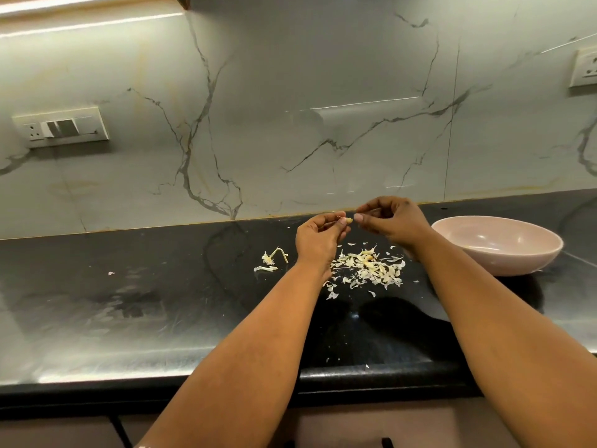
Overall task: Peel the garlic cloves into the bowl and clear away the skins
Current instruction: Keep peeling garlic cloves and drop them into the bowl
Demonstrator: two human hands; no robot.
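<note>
Head view, surface: black stone counter (129,286), marble-look wall (290,108) behind
Bowls: one, pink bowl (497,244), far right
Skins: one pile (368,270), centre; stem scraps (271,258) left
Clove: one garlic clove (348,220), above pile
Left hand (318,240): fingertips pinch clove
Right hand (391,221): fingers curled, thumb at clove

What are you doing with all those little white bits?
A person is peeling garlic at a black counter. The left hand pinches a small garlic clove, and the right hand is right next to it, fingers curled as if pulling at the skin. A pile of papery skins lies on the counter under the hands, with a stem piece off to the left. A pink bowl waits on the right; what is in it can't really be made out.
</note>
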